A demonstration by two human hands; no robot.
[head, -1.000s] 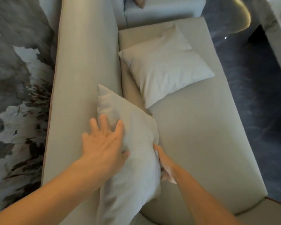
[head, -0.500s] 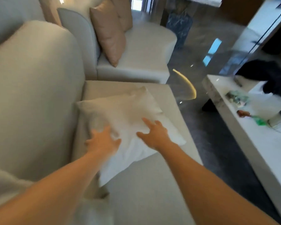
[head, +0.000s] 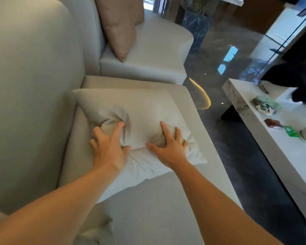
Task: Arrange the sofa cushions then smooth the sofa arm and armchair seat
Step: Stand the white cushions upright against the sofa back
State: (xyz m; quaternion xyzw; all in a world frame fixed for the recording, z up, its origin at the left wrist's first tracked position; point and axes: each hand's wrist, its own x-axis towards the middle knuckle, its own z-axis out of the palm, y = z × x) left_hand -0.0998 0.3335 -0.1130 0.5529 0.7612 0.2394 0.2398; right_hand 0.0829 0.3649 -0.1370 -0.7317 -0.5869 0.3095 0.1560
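The sofa backrest [head: 30, 96] rises as a wall tight against the pale cushion [head: 145, 110], so nothing passes on that side. Nearer the camera the sofa seat [head: 148, 209] lies bare, and a strip of dark floor [head: 224, 147] runs open between the sofa and the white bench [head: 265, 149]. Beyond the cushion, the armchair [head: 148, 55] with its tan cushion [head: 118, 27] closes the far end.

two bare forearms, no sleeves, hands uncovered, left hand [head: 109, 147], right hand [head: 170, 147], slender fingers
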